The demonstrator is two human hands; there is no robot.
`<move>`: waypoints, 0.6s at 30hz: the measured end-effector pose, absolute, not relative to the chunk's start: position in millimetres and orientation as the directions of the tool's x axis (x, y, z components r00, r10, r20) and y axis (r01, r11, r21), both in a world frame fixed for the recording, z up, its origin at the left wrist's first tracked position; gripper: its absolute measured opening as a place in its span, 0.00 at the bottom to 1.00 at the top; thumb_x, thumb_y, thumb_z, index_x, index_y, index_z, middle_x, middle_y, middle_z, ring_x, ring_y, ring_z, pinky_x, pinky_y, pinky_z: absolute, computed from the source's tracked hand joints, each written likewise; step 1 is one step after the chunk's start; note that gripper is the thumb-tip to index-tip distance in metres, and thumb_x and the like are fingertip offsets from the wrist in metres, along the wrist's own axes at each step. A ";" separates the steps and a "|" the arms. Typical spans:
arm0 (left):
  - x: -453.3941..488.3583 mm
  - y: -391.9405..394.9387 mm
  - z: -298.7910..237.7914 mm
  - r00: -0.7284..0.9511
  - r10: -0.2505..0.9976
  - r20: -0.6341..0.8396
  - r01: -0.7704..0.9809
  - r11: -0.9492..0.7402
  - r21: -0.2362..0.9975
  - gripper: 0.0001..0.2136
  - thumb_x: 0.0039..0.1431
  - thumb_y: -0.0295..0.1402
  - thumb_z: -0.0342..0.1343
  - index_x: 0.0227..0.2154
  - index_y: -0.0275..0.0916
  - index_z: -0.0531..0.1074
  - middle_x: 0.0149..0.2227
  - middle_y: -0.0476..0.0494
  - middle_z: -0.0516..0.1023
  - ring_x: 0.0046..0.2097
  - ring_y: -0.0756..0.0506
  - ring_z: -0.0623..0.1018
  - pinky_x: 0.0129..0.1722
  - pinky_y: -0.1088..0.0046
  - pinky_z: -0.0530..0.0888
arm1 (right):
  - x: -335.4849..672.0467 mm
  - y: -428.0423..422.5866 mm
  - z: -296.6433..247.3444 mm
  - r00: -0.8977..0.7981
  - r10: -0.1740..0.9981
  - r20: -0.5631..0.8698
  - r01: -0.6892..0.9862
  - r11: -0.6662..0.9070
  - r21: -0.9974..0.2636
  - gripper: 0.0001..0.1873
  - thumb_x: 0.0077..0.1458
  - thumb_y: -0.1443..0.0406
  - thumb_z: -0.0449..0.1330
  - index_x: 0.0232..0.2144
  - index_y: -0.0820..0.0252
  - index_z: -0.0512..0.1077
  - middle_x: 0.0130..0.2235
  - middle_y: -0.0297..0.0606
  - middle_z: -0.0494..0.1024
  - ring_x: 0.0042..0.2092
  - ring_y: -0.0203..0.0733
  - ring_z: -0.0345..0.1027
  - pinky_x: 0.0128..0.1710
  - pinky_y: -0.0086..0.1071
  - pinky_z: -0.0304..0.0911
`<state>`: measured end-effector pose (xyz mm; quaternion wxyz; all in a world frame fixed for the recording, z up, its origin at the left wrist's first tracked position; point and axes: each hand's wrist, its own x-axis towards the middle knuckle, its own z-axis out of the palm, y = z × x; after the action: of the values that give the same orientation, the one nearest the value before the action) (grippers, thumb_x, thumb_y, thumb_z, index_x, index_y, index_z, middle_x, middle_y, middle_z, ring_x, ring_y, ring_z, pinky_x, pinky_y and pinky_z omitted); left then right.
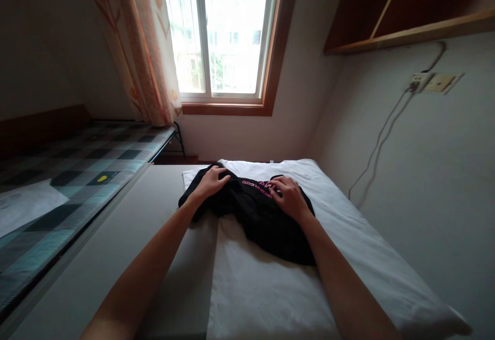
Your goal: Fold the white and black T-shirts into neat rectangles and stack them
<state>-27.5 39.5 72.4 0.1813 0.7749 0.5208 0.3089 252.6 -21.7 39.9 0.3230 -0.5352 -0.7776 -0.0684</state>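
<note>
A black garment point(255, 216) with pink lettering lies crumpled on a white sheet point(270, 283) spread over a grey table top point(127, 247). My left hand point(212, 182) rests on the garment's far left part, fingers curled and pinching the cloth. My right hand point(288, 196) lies on the garment's right side beside the pink print, fingers bent and gripping the fabric. Both forearms reach in from the bottom of the view.
A bed with a checked cover point(69, 175) stands at the left. A window point(220, 31) with a curtain point(147, 51) is straight ahead. At the right is a wall with a socket and cable point(421, 80) under a wooden shelf point(410, 10).
</note>
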 end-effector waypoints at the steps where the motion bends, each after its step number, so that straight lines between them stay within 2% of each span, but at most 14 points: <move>1: -22.5 34.2 77.1 0.260 0.892 0.369 0.643 -0.445 0.624 0.17 0.57 0.37 0.56 0.49 0.40 0.76 0.47 0.41 0.77 0.52 0.40 0.74 0.56 0.64 0.67 | 250.5 -20.9 39.5 -0.212 0.769 0.603 0.871 0.428 -0.240 0.14 0.60 0.64 0.54 0.46 0.57 0.74 0.44 0.44 0.76 0.48 0.51 0.67 0.51 0.47 0.61; 4: -3.7 12.8 90.6 0.357 0.796 0.488 0.422 -0.604 0.676 0.18 0.55 0.35 0.61 0.49 0.42 0.76 0.46 0.43 0.76 0.51 0.42 0.74 0.55 0.65 0.68 | 246.6 -20.1 37.9 -0.176 0.719 0.672 0.818 0.487 -0.307 0.26 0.60 0.65 0.54 0.60 0.55 0.61 0.46 0.44 0.75 0.44 0.48 0.69 0.49 0.47 0.63; 6: 9.3 -2.8 95.5 0.532 0.694 0.486 0.248 -0.676 0.694 0.18 0.54 0.36 0.63 0.48 0.41 0.77 0.46 0.42 0.75 0.49 0.43 0.75 0.52 0.67 0.69 | 245.8 -21.5 37.5 -0.178 0.689 0.703 0.752 0.556 -0.354 0.34 0.59 0.67 0.54 0.66 0.53 0.51 0.49 0.44 0.73 0.41 0.45 0.70 0.48 0.45 0.65; 7: 15.0 -9.9 96.3 0.632 0.621 0.463 0.171 -0.695 0.699 0.17 0.54 0.36 0.63 0.46 0.40 0.77 0.45 0.42 0.76 0.48 0.43 0.75 0.51 0.68 0.70 | 245.7 -22.8 37.8 -0.201 0.677 0.708 0.718 0.594 -0.364 0.35 0.58 0.68 0.53 0.66 0.51 0.50 0.51 0.44 0.71 0.42 0.44 0.70 0.48 0.44 0.65; 9: 23.7 -21.5 95.6 0.799 0.465 0.381 0.075 -0.706 0.704 0.14 0.54 0.36 0.63 0.43 0.39 0.79 0.44 0.42 0.76 0.45 0.45 0.76 0.48 0.70 0.71 | 245.5 -25.6 38.8 -0.284 0.665 0.690 0.663 0.657 -0.360 0.34 0.56 0.71 0.53 0.64 0.50 0.56 0.53 0.44 0.70 0.46 0.45 0.69 0.48 0.43 0.66; 11: 28.4 -29.4 93.8 0.882 0.367 0.295 0.061 -0.711 0.700 0.13 0.54 0.34 0.63 0.42 0.39 0.78 0.44 0.42 0.77 0.44 0.45 0.77 0.47 0.71 0.71 | 245.2 -27.5 39.8 -0.354 0.672 0.651 0.630 0.685 -0.365 0.29 0.52 0.74 0.53 0.55 0.51 0.68 0.50 0.42 0.72 0.48 0.46 0.69 0.48 0.42 0.65; 12: 29.3 -32.1 93.2 0.894 0.358 0.270 0.079 -0.718 0.692 0.14 0.54 0.34 0.62 0.44 0.39 0.77 0.45 0.42 0.77 0.45 0.44 0.77 0.47 0.70 0.71 | 245.3 -27.6 40.2 -0.357 0.685 0.635 0.620 0.682 -0.387 0.25 0.51 0.74 0.53 0.50 0.52 0.72 0.47 0.41 0.74 0.47 0.46 0.69 0.48 0.41 0.65; 14: 28.9 -35.6 92.9 0.864 0.423 0.274 0.152 -0.737 0.659 0.20 0.53 0.32 0.63 0.50 0.41 0.73 0.49 0.42 0.76 0.50 0.42 0.75 0.51 0.68 0.69 | 247.0 -25.7 40.5 -0.255 0.724 0.641 0.601 0.638 -0.481 0.21 0.48 0.74 0.53 0.42 0.53 0.75 0.42 0.38 0.77 0.44 0.45 0.70 0.45 0.40 0.65; 16: 27.1 -36.7 93.3 0.777 0.548 0.310 0.276 -0.740 0.614 0.28 0.50 0.32 0.64 0.56 0.45 0.67 0.54 0.42 0.73 0.53 0.41 0.73 0.53 0.65 0.68 | 251.8 -21.7 40.6 -0.019 0.746 0.666 0.543 0.567 -0.619 0.18 0.46 0.72 0.53 0.40 0.55 0.74 0.38 0.36 0.78 0.41 0.44 0.70 0.43 0.38 0.66; 18: 25.5 -35.5 93.0 0.680 0.664 0.311 0.402 -0.693 0.599 0.32 0.47 0.33 0.66 0.57 0.45 0.65 0.51 0.43 0.75 0.50 0.40 0.74 0.49 0.65 0.70 | 259.1 -17.1 40.8 0.245 0.733 0.635 0.422 0.509 -0.750 0.16 0.46 0.69 0.54 0.38 0.57 0.74 0.36 0.34 0.77 0.39 0.42 0.69 0.41 0.37 0.65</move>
<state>25.5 -35.5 93.0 0.2498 0.8818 0.3022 0.2621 259.1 -17.1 40.8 0.6263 -0.4797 -0.6018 0.1241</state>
